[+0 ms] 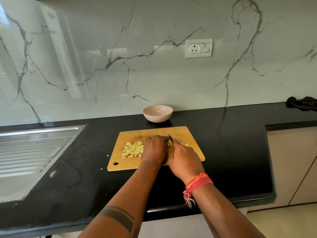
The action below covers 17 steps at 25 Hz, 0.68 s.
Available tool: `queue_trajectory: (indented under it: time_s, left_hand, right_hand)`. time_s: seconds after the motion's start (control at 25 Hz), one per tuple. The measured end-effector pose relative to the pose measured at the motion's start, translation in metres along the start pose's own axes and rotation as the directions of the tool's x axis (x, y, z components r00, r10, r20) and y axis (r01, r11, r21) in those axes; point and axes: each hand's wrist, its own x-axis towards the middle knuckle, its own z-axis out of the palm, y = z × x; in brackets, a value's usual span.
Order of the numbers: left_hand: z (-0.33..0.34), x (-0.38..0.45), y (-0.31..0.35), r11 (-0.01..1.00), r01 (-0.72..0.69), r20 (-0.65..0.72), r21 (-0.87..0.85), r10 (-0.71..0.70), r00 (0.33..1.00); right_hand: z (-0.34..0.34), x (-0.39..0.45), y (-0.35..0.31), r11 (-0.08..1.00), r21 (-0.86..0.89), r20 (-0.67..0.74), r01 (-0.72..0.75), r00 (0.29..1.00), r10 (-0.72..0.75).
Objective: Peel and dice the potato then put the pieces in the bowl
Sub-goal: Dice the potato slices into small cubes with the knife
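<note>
A pile of pale yellow potato cubes (133, 149) lies on the left half of a wooden cutting board (192, 134). My left hand (155, 148) curls down over a remaining potato piece (170, 144) at the board's middle, mostly hiding it. My right hand (184, 160) grips a knife (171, 138), of which only the dark blade tip shows between my hands, against the potato piece. One loose cube (186, 144) lies to the right of my hands. A pinkish bowl (157, 113) stands behind the board by the wall and looks empty.
A steel sink drainboard (34, 148) is set into the black counter (231, 152) at the left. A dark cloth (302, 103) lies at the far right back. One stray potato bit (107, 155) sits on the counter left of the board. The counter's edge drops off at the right.
</note>
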Motion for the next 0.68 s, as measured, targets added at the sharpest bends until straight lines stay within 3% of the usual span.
queue_trajectory:
  time_s: [0.4,0.56,0.68]
  left_hand:
    - [0.006,0.002,-0.005,0.997,-0.076,-0.063,-0.003,0.076,0.995]
    - [0.009,0.005,-0.004,0.996,0.025,-0.054,-0.086,-0.030,0.998]
    - [0.008,0.004,-0.002,0.993,0.073,-0.038,-0.090,-0.076,0.996]
  right_hand:
    - [-0.001,0.033,-0.012,0.994,-0.106,0.134,-0.041,0.990,0.055]
    - [-0.006,0.013,-0.007,0.990,-0.141,0.201,0.002,0.979,0.027]
    - [-0.007,-0.016,0.002,0.990,-0.139,0.136,0.037,0.991,-0.018]
